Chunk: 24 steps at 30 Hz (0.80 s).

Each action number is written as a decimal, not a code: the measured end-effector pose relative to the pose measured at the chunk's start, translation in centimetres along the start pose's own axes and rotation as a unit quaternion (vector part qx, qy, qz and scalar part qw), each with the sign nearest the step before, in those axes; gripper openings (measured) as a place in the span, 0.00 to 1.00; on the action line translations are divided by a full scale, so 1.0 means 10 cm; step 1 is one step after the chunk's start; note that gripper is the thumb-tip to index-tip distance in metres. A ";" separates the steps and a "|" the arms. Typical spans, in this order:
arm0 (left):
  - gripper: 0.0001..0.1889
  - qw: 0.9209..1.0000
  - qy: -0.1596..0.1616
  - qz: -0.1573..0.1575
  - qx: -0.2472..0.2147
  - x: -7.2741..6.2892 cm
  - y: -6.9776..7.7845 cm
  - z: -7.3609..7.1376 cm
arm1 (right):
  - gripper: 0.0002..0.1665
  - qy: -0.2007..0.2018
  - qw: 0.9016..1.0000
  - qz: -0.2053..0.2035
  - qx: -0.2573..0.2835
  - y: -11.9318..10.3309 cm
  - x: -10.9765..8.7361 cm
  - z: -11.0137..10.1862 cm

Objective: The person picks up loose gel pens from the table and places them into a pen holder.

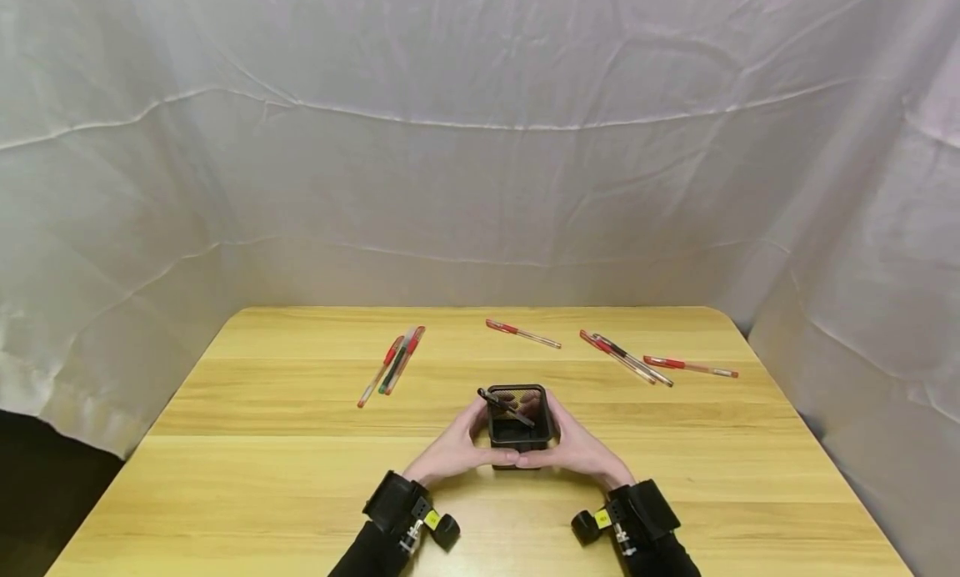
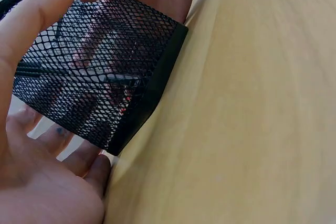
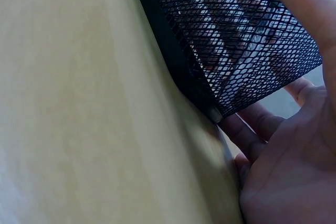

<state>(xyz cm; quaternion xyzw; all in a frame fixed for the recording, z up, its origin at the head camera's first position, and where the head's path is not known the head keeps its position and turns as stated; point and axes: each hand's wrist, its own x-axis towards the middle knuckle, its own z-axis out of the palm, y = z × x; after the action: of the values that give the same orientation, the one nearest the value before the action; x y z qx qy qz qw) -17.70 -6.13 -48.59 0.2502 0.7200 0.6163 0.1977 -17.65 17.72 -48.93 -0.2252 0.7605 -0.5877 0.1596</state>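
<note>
A square black mesh pen holder (image 1: 519, 452) stands upright on the table between both hands. A single dark pen (image 1: 506, 406) leans inside it, its top end over the back left rim. My left hand (image 1: 455, 445) grips the holder's left side, thumb across the front and fingers round the back. On the opposite side my right hand (image 1: 577, 445) holds it the same way, the two thumbs meeting at the front. Through the mesh (image 2: 100, 51) in the left wrist view, fingers and the pen show. In the right wrist view the base edge (image 3: 173, 51) sits at the tabletop.
Red and dark-green pens (image 1: 392, 364) lie in a group at the back left of the wooden table (image 1: 285, 477). A red pen (image 1: 522, 333) lies behind the holder. Red and black pens (image 1: 626, 358) cross at the back right, beside another red pen (image 1: 690, 366). Pale cloth (image 1: 480, 185) hangs behind.
</note>
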 end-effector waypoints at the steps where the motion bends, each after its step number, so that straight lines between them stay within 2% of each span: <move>1: 0.43 1.000 0.002 0.001 -0.005 0.00 -0.01 0.00 | 0.49 0.001 1.000 -0.001 -0.006 0.00 0.00 0.00; 8: 0.42 1.000 0.007 -0.009 -0.027 -0.01 -0.05 -0.01 | 0.55 -0.006 1.000 0.001 0.005 0.02 -0.03 -0.04; 17: 0.41 0.999 0.023 -0.007 -0.043 -0.02 -0.07 0.00 | 0.51 -0.013 1.000 -0.020 0.009 0.04 -0.04 -0.08; 24: 0.43 0.997 0.041 -0.004 -0.061 -0.03 -0.08 0.04 | 0.55 -0.027 0.999 -0.021 0.016 0.04 -0.06 -0.15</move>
<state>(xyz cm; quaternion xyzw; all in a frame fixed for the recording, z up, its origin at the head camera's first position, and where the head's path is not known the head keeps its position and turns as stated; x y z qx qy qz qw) -17.30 -6.13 -49.45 0.2090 0.6899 0.6678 0.1852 -17.98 19.35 -48.97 -0.2547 0.7415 -0.5967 0.1713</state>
